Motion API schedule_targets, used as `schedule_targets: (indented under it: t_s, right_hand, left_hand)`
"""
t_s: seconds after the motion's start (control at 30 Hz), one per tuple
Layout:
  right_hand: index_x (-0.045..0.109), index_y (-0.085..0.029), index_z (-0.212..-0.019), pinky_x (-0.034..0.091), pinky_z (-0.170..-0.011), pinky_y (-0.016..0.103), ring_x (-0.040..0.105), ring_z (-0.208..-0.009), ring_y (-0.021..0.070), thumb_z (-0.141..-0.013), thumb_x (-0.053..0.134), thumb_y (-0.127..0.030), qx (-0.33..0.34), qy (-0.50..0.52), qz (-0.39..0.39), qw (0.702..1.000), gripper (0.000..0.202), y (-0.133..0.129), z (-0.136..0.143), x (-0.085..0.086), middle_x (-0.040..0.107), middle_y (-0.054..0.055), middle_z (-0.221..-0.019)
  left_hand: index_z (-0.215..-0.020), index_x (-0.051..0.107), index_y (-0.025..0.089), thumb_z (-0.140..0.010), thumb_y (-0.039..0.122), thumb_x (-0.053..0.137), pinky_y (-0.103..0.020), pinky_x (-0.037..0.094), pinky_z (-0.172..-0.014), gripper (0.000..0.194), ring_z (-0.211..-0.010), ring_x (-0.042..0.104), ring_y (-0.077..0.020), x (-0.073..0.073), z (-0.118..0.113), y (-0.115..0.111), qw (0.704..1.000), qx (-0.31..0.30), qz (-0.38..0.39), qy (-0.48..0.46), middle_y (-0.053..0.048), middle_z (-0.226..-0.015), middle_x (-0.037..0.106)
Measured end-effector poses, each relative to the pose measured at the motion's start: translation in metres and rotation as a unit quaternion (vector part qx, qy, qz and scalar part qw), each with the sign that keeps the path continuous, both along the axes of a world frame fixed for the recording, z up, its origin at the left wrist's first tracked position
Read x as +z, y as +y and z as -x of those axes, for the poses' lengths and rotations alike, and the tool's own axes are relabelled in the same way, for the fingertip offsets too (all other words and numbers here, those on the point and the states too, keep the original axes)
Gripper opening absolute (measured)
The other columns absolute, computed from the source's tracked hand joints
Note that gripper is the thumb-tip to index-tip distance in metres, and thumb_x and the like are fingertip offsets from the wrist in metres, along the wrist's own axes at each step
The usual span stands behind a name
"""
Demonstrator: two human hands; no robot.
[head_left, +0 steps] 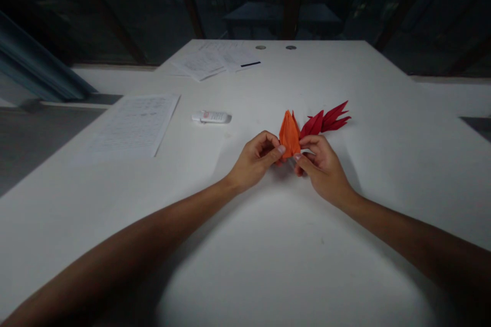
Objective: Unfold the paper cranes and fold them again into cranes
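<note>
Orange petals (289, 135), matte and thin-looking, are pointing away from us in the head view, sitting between our hands over the white worktop (245, 265). Our left hand (255, 161) is pinching their lower left edge between thumb and fingers; our right hand (326, 168) is pinching the lower right corner. We are judging a tear or stray crease the main risk, should those two grips start pulling apart. Loosening either pinch might be letting the layers splay. Red pointed petals (329, 119) are lying just beyond our right fingers, so a careless sweep could be bending them; whether they are touching the orange ones, we are not managing to tell. The orange petals are tapering into narrow tips and showing lengthwise folds, while our fingers are partly covering their base.
</note>
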State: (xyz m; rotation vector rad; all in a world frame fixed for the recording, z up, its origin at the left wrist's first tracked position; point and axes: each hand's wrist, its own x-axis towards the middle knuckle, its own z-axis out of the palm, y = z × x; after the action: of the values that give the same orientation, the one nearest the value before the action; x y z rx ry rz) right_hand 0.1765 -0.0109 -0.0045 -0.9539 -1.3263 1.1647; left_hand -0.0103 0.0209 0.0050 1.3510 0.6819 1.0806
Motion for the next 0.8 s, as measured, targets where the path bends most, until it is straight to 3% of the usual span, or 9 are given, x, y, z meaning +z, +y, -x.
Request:
schedule_targets:
  t_s: [0.13,0.33,0.47,0.63,0.8]
  right_hand:
    - [0.052,-0.027,-0.1,0.05,-0.056,0.027,0.062,-0.063,0.0112,-0.089,0.073,-0.03,0.026,0.008,0.011,1.0,0.024,0.0013,-0.0017,-0.0018,0.063,-0.003,-0.09]
    - [0.053,-0.027,-0.106,0.051,-0.055,0.027,0.062,-0.062,0.0107,-0.088,0.074,-0.035,0.016,0.004,0.017,1.0,0.029,0.0018,-0.0017,0.0004,0.065,-0.002,-0.098]
    - [0.057,-0.024,-0.097,0.051,-0.057,0.028,0.061,-0.061,0.0116,-0.088,0.074,-0.039,0.028,-0.002,0.032,0.999,0.025,0.0034,-0.0019,0.003,0.066,-0.002,-0.085]
    - [0.057,-0.025,-0.091,0.053,-0.062,0.031,0.063,-0.065,0.0142,-0.084,0.074,-0.031,0.048,0.038,0.038,0.997,0.019,0.0048,-0.0025,0.0047,0.067,-0.003,-0.079]
    - [0.058,-0.025,-0.094,0.054,-0.065,0.032,0.064,-0.068,0.0143,-0.088,0.07,-0.028,0.051,0.056,0.032,0.997,0.013,0.0059,-0.0036,0.0033,0.067,-0.002,-0.085]
  left_hand:
    - [-0.091,0.056,0.018,-0.091,0.04,0.071,-0.028,0.052,-0.069,0.026,-0.068,0.063,-0.0119,-0.0043,0.0003,0.0021,1.0,-0.011,0.019,-0.019,-0.001,-0.081,0.066]
    - [-0.09,0.055,0.018,-0.089,0.035,0.074,-0.027,0.05,-0.067,0.026,-0.068,0.063,-0.0115,-0.0029,0.0003,0.0008,1.0,-0.013,0.021,-0.012,-0.001,-0.081,0.066]
    - [-0.088,0.054,0.018,-0.084,0.031,0.078,-0.026,0.051,-0.066,0.028,-0.067,0.063,-0.0109,0.0003,0.0006,-0.0012,1.0,-0.011,0.029,0.001,-0.001,-0.084,0.066]
    - [-0.095,0.053,0.019,-0.082,0.029,0.079,-0.027,0.052,-0.066,0.031,-0.068,0.063,-0.0113,0.0022,-0.0001,-0.0032,0.999,-0.004,0.047,-0.012,0.0,-0.088,0.066]
    - [-0.097,0.053,0.018,-0.086,0.029,0.077,-0.025,0.05,-0.065,0.029,-0.07,0.062,-0.011,0.0025,-0.0013,-0.004,1.0,-0.012,0.016,-0.015,0.0,-0.085,0.065]
